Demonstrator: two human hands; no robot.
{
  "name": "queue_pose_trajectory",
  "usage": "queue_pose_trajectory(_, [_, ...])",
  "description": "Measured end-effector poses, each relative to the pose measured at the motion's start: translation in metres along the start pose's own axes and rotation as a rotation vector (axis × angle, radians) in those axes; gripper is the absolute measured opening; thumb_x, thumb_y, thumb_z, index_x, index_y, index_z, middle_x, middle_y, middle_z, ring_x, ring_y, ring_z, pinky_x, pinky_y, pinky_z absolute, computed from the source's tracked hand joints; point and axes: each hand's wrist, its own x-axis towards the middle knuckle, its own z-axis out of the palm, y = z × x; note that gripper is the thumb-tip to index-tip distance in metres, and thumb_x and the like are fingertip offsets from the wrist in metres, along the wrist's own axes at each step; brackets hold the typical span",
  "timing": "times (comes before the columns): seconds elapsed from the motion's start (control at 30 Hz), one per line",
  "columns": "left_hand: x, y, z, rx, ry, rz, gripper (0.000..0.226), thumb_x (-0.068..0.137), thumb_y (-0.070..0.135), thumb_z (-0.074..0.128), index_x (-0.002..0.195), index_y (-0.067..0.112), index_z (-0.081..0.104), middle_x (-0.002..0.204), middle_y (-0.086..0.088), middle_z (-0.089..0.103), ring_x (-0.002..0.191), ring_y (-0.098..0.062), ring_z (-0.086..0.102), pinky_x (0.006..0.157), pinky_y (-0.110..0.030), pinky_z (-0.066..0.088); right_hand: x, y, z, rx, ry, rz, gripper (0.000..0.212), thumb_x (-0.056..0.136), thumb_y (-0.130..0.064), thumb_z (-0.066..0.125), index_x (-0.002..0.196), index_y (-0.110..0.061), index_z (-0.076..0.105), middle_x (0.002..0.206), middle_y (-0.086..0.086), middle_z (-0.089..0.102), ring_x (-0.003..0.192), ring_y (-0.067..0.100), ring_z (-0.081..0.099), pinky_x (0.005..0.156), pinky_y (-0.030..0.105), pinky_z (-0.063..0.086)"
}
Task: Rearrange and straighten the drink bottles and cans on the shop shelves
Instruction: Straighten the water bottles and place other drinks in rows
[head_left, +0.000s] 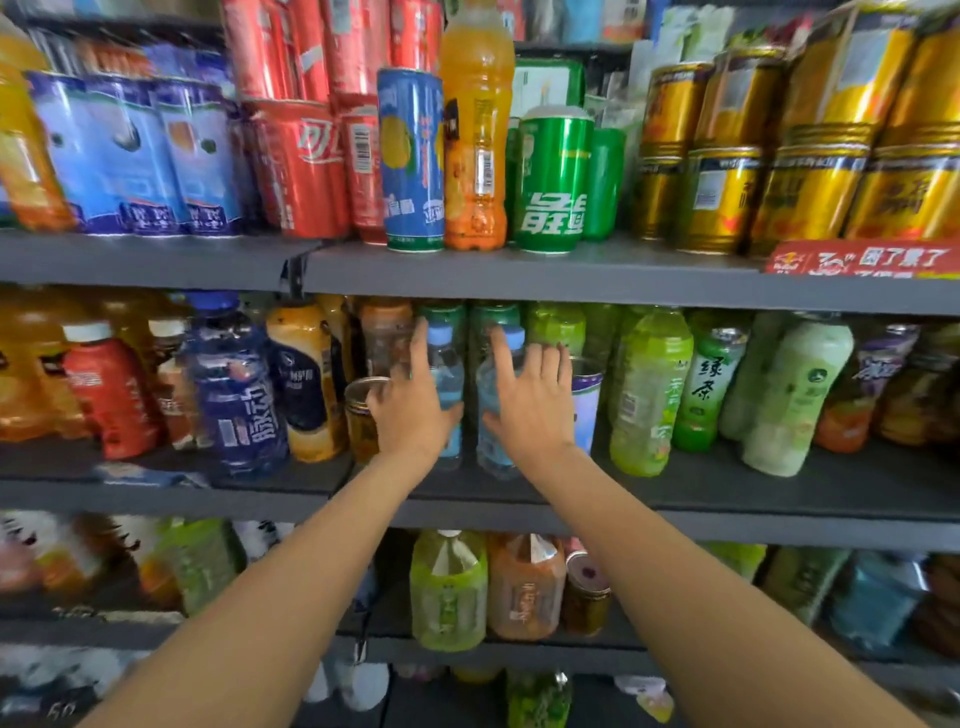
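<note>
- Left hand (410, 410) with fingers straight, laid flat against left clear bottle (449, 384); not curled round it, only touching.
- Right hand (530, 400) the same way, fingers spread and straight, resting on right clear bottle (491, 415); no real grasp visible.
- Both bottles upright, side by side near front edge of middle shelf (779, 499), about its centre, blue caps up, pale bluish liquid inside.
- Probably rather heavy because full; thin plastic likely gives a little under pressure, and smooth label may slip, so better to take hold at the middle of the body, not at the cap.
- Just left of the left hand, open-looking gold can (363, 415); contents cannot be told.
- Just right of the right hand, white and purple can (587, 400), partly hidden.
- Farther right, green tea bottles (649, 389) full of yellow-green drink, some leaning.
- Farther left, dark blue bottle (236, 395) and red bottle (111, 395), tilted.
- Above, on upper shelf (519, 270), green can (553, 182), orange juice bottle (475, 130) and gold cans (722, 197).
</note>
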Motion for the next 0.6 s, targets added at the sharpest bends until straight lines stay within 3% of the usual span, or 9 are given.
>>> queue_pose_trajectory(0.07, [0.002,-0.003,-0.002,0.019,-0.003,0.019,0.097,0.082,0.031,0.067,0.148,0.028,-0.004,0.14,-0.015,0.042,0.124,-0.034,0.045,0.103,-0.047,0.027,0.0,-0.004,0.0,-0.076,0.051,0.011,0.097,0.071,-0.045,0.074,0.148,-0.017,0.022,0.118,0.023,0.051,0.113,0.04,0.049,0.108,0.048,0.029])
queue_pose_trajectory(0.13, [0.001,-0.005,-0.004,0.059,-0.012,0.039,0.096,0.083,0.033,0.065,0.148,0.028,-0.006,0.143,-0.015,0.038,0.127,-0.035,0.04,0.104,-0.047,0.026,-0.001,-0.009,0.002,-0.079,0.15,0.021,0.1,0.048,-0.048,0.085,0.135,-0.018,0.047,0.094,0.018,0.058,0.084,0.036,0.06,0.087,0.043,0.049])
queue_pose_trajectory(0.17, [0.0,-0.006,-0.004,0.065,-0.024,0.045,0.096,0.084,0.033,0.065,0.148,0.028,-0.007,0.144,-0.016,0.035,0.129,-0.035,0.037,0.104,-0.048,0.025,-0.003,-0.011,0.004,-0.029,0.194,0.011,0.1,0.043,-0.044,0.088,0.131,-0.019,0.049,0.088,0.017,0.058,0.073,0.034,0.059,0.075,0.04,0.052])
queue_pose_trajectory(0.23, [-0.003,-0.005,-0.006,0.042,-0.052,0.042,0.095,0.085,0.029,0.064,0.148,0.028,-0.007,0.144,-0.017,0.033,0.131,-0.036,0.035,0.106,-0.048,0.024,-0.011,-0.017,0.005,0.111,0.169,-0.016,0.099,0.053,-0.03,0.087,0.133,-0.024,0.03,0.099,0.022,0.055,0.073,0.036,0.057,0.062,0.037,0.05])
queue_pose_trajectory(0.33, [-0.01,-0.002,-0.009,0.035,0.029,0.069,0.086,0.085,0.025,0.063,0.148,0.023,0.006,0.144,-0.016,0.03,0.131,-0.034,0.032,0.106,-0.044,0.024,-0.02,-0.019,0.0,0.258,0.068,-0.033,0.087,0.077,-0.016,0.071,0.129,-0.036,0.003,0.127,0.022,0.037,0.1,0.04,0.049,0.069,0.043,0.048])
queue_pose_trajectory(0.43, [-0.028,0.006,-0.007,0.016,0.161,0.242,0.064,0.084,0.013,0.059,0.141,0.012,0.029,0.143,-0.014,0.031,0.132,-0.031,0.031,0.106,-0.041,0.026,-0.032,-0.011,-0.007,0.383,0.124,-0.027,0.079,0.08,-0.018,0.067,0.132,-0.036,0.009,0.123,0.018,0.036,0.098,0.038,0.048,0.069,0.042,0.045])
queue_pose_trajectory(0.53, [-0.054,0.023,0.0,-0.105,0.086,0.425,0.052,0.086,0.003,0.046,0.137,0.002,0.034,0.141,-0.016,0.035,0.132,-0.03,0.033,0.107,-0.036,0.026,-0.048,0.013,-0.023,0.446,0.082,-0.129,0.079,0.078,-0.023,0.068,0.137,-0.032,0.015,0.121,0.016,0.036,0.089,0.038,0.052,0.06,0.04,0.05])
queue_pose_trajectory(0.6, [-0.067,0.038,0.002,-0.176,0.031,0.509,0.05,0.086,0.008,0.038,0.135,-0.003,0.036,0.135,-0.019,0.041,0.126,-0.032,0.04,0.104,-0.036,0.031,-0.062,0.04,-0.041,0.365,0.054,-0.202,0.08,0.077,-0.027,0.068,0.134,-0.033,0.013,0.12,0.016,0.038,0.084,0.034,0.055,0.056,0.034,0.047])
